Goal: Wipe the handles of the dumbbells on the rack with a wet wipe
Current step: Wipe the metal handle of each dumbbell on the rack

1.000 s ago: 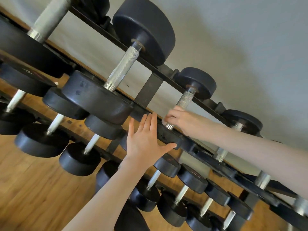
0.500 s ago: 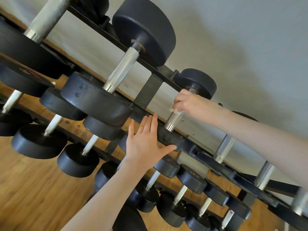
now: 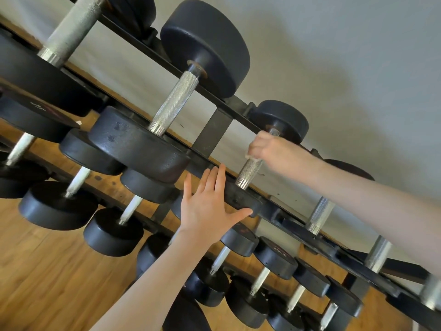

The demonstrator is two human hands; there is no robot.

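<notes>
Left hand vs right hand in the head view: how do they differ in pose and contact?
1. The left hand is flat with straight fingers; the right hand is curled into a fist.
2. The left hand presses on a black dumbbell head; the right hand grips the knurled handle of the same dumbbell near its far end, a bit of white wipe showing under it.

Both are bare.

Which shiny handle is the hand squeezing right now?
The top-row handle right of the rack's upright strut: the right hand grips its upper end. Every other handle is bare.

Weight heads (image 3: pixel 207 44) flank handle (image 3: pixel 175 101); gap between.
</notes>
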